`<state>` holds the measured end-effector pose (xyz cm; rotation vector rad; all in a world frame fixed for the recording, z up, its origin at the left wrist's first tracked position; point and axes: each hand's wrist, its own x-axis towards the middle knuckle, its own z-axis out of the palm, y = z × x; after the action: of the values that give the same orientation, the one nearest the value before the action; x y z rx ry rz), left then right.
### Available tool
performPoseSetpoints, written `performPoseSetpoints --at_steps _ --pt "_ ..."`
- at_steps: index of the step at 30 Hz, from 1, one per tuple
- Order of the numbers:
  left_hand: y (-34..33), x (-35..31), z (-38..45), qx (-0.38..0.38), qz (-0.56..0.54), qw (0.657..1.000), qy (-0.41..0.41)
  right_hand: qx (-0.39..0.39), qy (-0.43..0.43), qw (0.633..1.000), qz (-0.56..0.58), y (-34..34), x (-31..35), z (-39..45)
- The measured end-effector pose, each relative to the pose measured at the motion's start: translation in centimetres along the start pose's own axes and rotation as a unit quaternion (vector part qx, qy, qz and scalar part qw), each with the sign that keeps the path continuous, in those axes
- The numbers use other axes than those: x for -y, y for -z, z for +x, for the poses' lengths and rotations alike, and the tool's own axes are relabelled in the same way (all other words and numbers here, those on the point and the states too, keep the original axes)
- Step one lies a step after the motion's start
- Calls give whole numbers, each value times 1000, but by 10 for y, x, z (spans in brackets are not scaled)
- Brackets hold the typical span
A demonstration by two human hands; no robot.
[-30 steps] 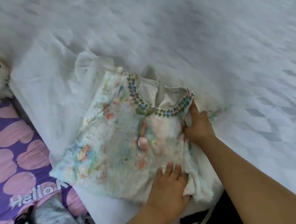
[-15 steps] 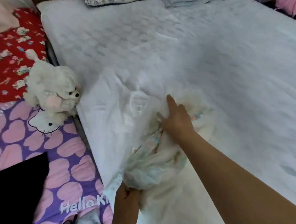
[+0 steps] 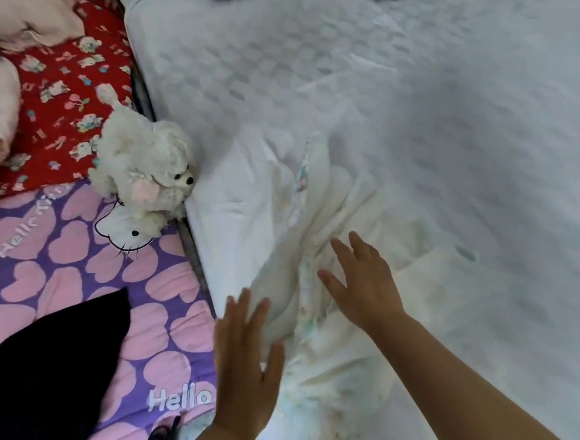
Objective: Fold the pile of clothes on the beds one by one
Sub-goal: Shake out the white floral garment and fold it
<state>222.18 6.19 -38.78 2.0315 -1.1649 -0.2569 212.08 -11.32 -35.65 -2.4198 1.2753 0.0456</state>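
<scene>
A home bedroom: a white quilted mattress (image 3: 359, 87) beside a purple Hello Kitty bedspread (image 3: 55, 272), a white plush dog (image 3: 141, 161) and a red floral pillow (image 3: 60, 93).

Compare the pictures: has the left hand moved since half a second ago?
Yes. The left hand has let go of the dress and risen, now open at the white bed's edge, beside the dress.

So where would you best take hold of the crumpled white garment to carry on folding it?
Probably the near bunched end of the white garment, coming from the left hand side at the mattress edge. The cloth gathers into a ridge there, easy to pinch, and both hands, the right hand included, are open above it.
</scene>
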Motion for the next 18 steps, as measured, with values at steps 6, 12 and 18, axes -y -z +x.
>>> performPoseSetpoints --at_steps 6,12,18 --pt "-41 8 29 224 249 941 -58 -1 -26 996 -80 -56 -25 3" --pt "-89 58 12 318 269 908 51 -3 -18 990 -137 -114 -45 10" --pt "-71 51 34 290 193 936 49 -53 -5 998 23 -73 -47 -5"
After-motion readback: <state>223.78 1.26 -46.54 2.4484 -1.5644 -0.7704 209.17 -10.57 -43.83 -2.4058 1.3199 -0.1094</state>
